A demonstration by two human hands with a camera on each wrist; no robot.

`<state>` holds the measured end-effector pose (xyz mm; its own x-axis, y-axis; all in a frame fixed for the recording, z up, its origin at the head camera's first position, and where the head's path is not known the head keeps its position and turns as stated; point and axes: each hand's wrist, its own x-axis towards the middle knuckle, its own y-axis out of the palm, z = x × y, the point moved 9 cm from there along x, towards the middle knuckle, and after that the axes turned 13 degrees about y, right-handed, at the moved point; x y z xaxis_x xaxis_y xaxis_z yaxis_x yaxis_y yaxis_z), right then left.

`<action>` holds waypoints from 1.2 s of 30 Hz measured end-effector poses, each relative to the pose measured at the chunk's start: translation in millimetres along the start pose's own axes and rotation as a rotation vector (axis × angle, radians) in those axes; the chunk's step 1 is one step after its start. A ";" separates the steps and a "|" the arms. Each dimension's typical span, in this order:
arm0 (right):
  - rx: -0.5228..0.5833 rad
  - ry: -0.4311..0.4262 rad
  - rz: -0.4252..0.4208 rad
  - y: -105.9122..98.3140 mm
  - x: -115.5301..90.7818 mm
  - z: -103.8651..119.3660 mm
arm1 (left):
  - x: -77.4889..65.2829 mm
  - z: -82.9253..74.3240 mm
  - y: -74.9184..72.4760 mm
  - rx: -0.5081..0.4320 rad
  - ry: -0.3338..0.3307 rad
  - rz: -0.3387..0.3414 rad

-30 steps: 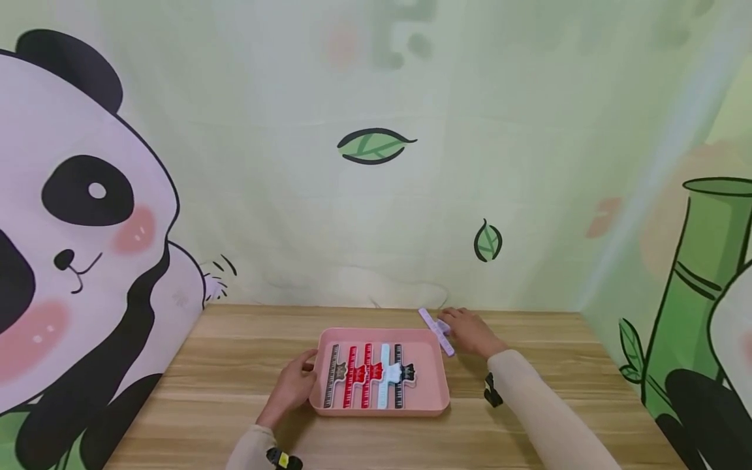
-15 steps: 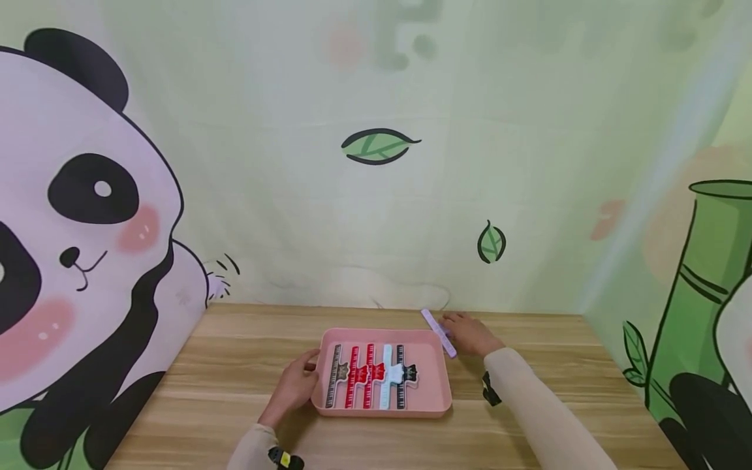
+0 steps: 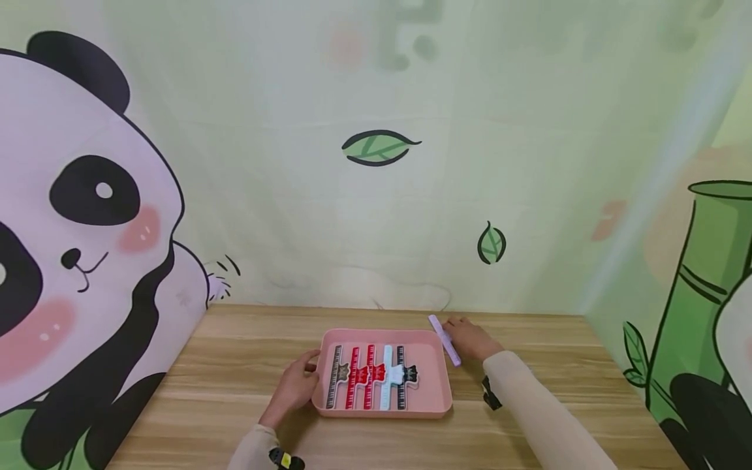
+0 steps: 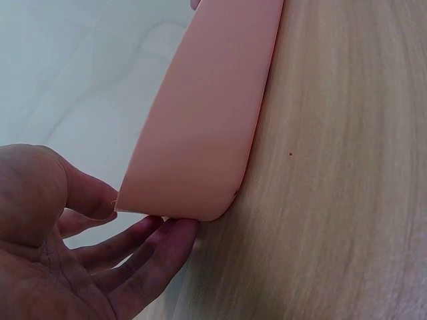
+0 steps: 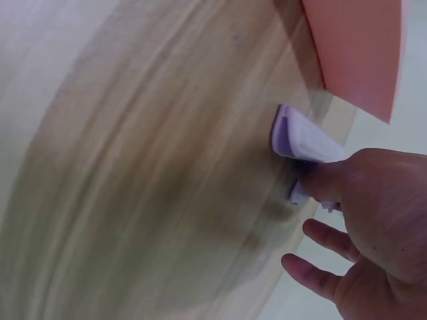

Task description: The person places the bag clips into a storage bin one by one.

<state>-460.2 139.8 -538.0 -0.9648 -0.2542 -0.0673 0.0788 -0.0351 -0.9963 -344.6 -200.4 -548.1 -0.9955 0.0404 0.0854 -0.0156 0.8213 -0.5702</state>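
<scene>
My left hand (image 3: 297,385) grips the left side of a pink tray (image 3: 435,405). In the left wrist view, the thumb is at the rim of the tray and the fingers lie against its wall. Inside the tray, several long clips lie side by side: a grey-brown clip (image 3: 333,378), two red clips, a light blue clip (image 3: 386,378) and a black clip (image 3: 401,378). Beyond the tray's far right corner, my right hand (image 3: 472,338) pinches a purple long clip (image 3: 445,341) by its handle. In the right wrist view, that clip stands tilted near the tabletop, its handle partly hidden by the thumb.
The tray sits on a wood-grain table (image 3: 235,365). A printed backdrop (image 3: 282,196) with a panda, leaves and bamboo rises behind the table. The tray's right wall is close beside the purple clip.
The purple clip has shifted slightly right and toward me in my right hand, turning so that it looks narrower. My left hand stays at the tray, and the other clips lie unchanged.
</scene>
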 end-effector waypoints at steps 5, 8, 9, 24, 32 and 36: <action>0.017 -0.005 -0.015 2.3 -3.1 -1.5 | 0.2 0.8 1.2 -0.010 -0.014 0.000; 0.030 -0.011 -0.026 1.8 -5.6 -2.6 | 0.8 1.9 3.7 -0.010 -0.015 0.003; 0.030 -0.009 -0.026 2.0 -6.2 -3.5 | 0.9 2.4 4.8 -0.013 -0.018 0.005; -0.002 0.037 -0.010 -11.0 -18.2 -17.6 | 1.6 2.9 1.8 -0.004 -0.009 0.002; -0.003 0.085 0.004 -22.7 -27.5 -19.8 | 1.8 6.3 4.5 -0.006 -0.016 0.007; 0.001 0.069 -0.048 -31.2 -32.0 -18.8 | 1.7 5.6 4.7 -0.001 -0.006 0.006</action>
<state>-436.6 167.2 -505.7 -0.9825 -0.1851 -0.0228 0.0320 -0.0470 -0.9984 -347.0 -199.7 -555.3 -0.9962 0.0418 0.0769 -0.0096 0.8214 -0.5702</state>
